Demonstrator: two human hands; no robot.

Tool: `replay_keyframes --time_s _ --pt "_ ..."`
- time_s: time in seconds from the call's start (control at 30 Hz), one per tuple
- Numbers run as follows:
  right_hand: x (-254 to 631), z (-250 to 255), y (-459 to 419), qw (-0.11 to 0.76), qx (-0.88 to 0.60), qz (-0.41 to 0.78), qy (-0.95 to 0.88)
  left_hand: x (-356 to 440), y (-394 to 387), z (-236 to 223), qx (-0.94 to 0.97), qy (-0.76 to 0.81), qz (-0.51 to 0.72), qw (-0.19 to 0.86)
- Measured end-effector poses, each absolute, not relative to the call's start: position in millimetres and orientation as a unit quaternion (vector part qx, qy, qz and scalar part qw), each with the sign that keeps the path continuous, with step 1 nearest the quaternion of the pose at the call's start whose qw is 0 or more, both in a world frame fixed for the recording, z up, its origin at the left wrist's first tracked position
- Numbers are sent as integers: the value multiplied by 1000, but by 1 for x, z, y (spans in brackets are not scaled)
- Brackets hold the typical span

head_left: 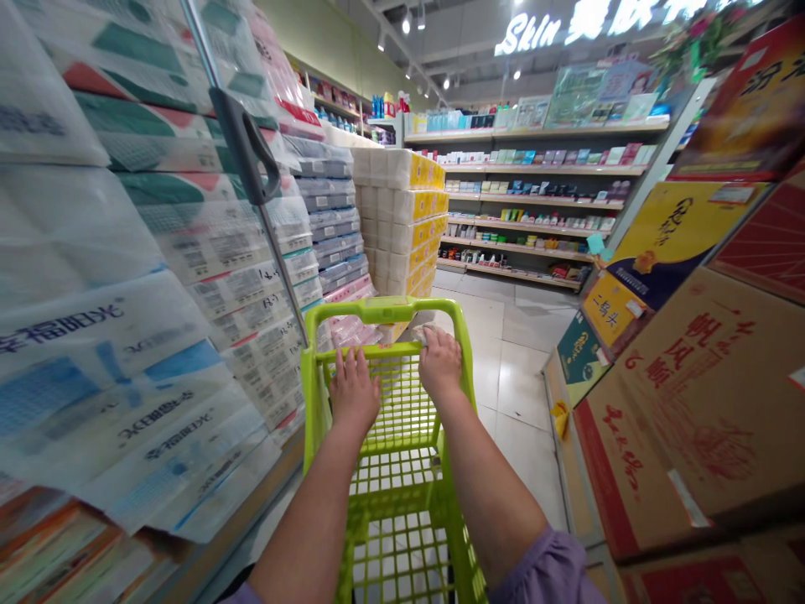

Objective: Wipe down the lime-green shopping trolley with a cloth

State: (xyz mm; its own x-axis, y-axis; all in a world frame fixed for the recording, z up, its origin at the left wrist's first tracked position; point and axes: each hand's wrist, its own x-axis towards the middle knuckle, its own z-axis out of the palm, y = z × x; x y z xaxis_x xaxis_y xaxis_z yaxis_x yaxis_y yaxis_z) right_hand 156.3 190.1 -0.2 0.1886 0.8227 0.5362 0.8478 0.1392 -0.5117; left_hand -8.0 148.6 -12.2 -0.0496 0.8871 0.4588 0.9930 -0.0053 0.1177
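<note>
A lime-green rolling shopping basket (456,470) with lattice walls stands in front of me. My left hand (355,387) lies on its crossbar, fingers stretched over the top and a little apart. Further right, my right hand (440,361) is closed over the same bar, near the corner. A small whitish thing (420,333) shows at its fingertips, too little visible to name. Past the bar is the basket's raised handle (390,309). Pink packages (353,330) show beyond the bar; whether they are inside the basket I cannot tell. A pole with a grey grip (246,147) rises at the left.
Wrapped tissue packs (151,369) are piled close on the left, with a stack of yellow-and-white paper packs (399,218) ahead. Printed cartons (698,386) line the right side. A pale tiled floor (519,382) leads to shelves (534,168) of small boxes and bottles.
</note>
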Motion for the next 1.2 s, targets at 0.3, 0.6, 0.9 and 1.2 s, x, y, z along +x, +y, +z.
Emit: replay_keyframes --time_s 0.3,0.6,0.9,1.2 --pt "134 0 182 368 -554 -20 -747 -8 150 -16 -679 -682 -243 120" --pt "136 1 174 333 -560 -35 -758 -11 151 -17 -680 -680 -240 136" --pt "139 -4 178 387 -607 -52 -692 -9 150 -15 -681 -685 -229 119" --pt "107 -5 166 318 -456 2 -831 -10 151 -17 -682 -675 -258 115"
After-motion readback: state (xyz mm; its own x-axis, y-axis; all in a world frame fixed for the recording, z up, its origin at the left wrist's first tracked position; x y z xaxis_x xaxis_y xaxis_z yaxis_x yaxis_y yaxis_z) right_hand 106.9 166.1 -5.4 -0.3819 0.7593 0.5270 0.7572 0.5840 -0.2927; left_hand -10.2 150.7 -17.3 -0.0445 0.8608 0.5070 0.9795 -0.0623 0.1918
